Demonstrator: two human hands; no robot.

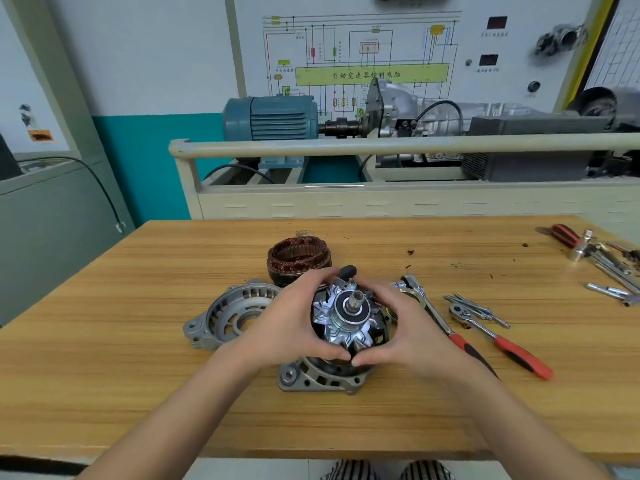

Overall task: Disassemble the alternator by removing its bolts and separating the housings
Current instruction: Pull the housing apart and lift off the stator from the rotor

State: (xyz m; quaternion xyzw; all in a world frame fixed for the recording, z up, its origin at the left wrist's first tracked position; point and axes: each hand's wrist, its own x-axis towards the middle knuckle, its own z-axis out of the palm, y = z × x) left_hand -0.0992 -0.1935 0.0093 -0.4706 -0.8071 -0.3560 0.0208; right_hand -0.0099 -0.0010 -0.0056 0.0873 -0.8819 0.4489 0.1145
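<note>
The alternator rotor (349,318), with its shiny fan blades and central shaft pointing up, sits in a silver housing (322,375) near the table's front middle. My left hand (294,323) grips the rotor from the left and my right hand (398,330) grips it from the right, thumbs meeting at the near side. A second silver housing (225,315) lies separate to the left. The copper-wound stator (298,259) stands behind the hands. Several long bolts (476,308) lie to the right.
Two red-handled ratchets (450,327) (509,348) lie right of the alternator. More tools, including a red-handled one (568,235), lie at the far right edge of the wooden table (138,358). A training bench with a blue motor (270,117) stands behind.
</note>
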